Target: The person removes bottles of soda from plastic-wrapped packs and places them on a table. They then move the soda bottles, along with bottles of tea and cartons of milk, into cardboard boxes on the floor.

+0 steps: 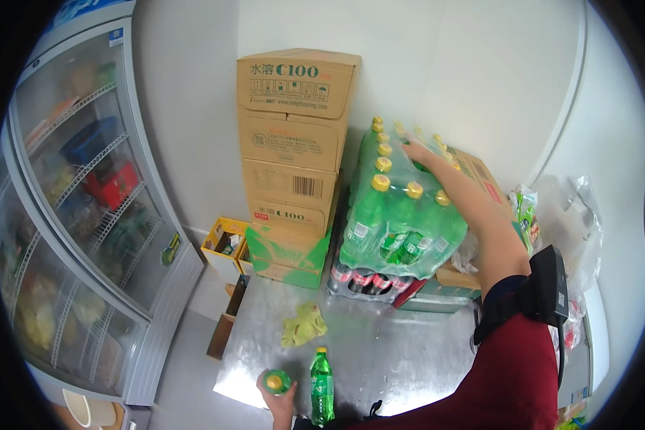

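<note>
My left hand point(282, 405), low in the head view, is closed around a green soda bottle point(274, 383) with a yellow cap. Just right of it, another green soda bottle point(322, 387) stands on the metal table point(265, 301). My right arm stretches forward to a shrink-wrapped pack of green soda bottles point(406, 209) with yellow caps. At the top of that pack, my right hand point(418, 153) reaches in among the bottles. Its fingers are largely hidden, so what they grip does not show. A crumpled yellow-green cloth or glove point(303, 325) lies on the table.
Beneath the green pack sits a pack of dark bottles point(369, 282). Stacked cartons point(294, 143) rise to its left against the wall. A glass-door fridge point(86, 201) stands far left, beside a yellow crate point(224, 236). Plastic bags point(570, 222) hang at right.
</note>
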{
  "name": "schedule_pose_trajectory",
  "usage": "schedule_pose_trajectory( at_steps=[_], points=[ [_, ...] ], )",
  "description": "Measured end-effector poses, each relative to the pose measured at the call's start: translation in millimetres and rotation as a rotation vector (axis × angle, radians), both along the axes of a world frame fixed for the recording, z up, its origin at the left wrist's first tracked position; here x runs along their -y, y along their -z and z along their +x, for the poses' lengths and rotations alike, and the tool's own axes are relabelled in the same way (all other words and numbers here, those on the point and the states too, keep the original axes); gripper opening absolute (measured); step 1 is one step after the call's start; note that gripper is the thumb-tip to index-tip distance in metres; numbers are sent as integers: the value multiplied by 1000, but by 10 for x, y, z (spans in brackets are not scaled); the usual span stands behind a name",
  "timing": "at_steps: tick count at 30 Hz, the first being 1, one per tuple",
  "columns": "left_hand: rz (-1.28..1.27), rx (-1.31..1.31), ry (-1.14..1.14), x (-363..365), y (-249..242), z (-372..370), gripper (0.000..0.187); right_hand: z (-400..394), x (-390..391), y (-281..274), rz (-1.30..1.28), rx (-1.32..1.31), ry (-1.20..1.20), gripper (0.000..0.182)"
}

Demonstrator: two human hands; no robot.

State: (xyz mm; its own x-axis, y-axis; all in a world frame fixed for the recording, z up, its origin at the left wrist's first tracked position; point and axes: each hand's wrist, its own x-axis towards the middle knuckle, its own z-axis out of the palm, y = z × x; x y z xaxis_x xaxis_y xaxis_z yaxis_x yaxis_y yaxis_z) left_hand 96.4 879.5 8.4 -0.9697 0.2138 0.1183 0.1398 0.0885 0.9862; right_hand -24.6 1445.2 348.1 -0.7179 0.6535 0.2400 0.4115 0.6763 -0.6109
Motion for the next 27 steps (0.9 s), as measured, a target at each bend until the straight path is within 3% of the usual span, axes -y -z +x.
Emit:
schedule_pose_trajectory(
  at_steps=[2, 4, 5, 6, 8, 10, 13, 16, 20, 27],
  points=[
    [48, 81, 3, -62, -62, 50, 74, -59, -97, 8, -131, -126, 35, 46],
    [134, -6, -110, -80, 134, 80, 40, -164, -318, 40, -274, -132, -87, 41],
    [132, 14, -126, -81, 168, 93, 40, -222, -392, 76, -277, -124, -97, 41],
    [131, 30, -128, -96, 84, 92, 40, -211, -375, 50, -296, -105, -81, 39],
    [116, 159, 25, -67, -88, 68, 74, -107, -341, 57, -322, -66, -45, 37],
    [52, 125, 40, -60, -81, 66, 74, 67, 9, -94, 238, 161, -8, 40],
    [-1, 54, 50, -45, -227, 11, 71, 173, 214, -222, 417, 337, 35, 41],
    [-18, 29, 82, 6, -181, -33, 71, 203, 154, -210, 469, 504, 51, 44],
    [-1, 113, 98, 30, -290, -3, 72, 238, 127, -128, 616, 471, 59, 40],
    [-86, 68, 73, 80, -363, -43, 69, 172, -158, -66, 775, 705, 174, 35]
  ],
)
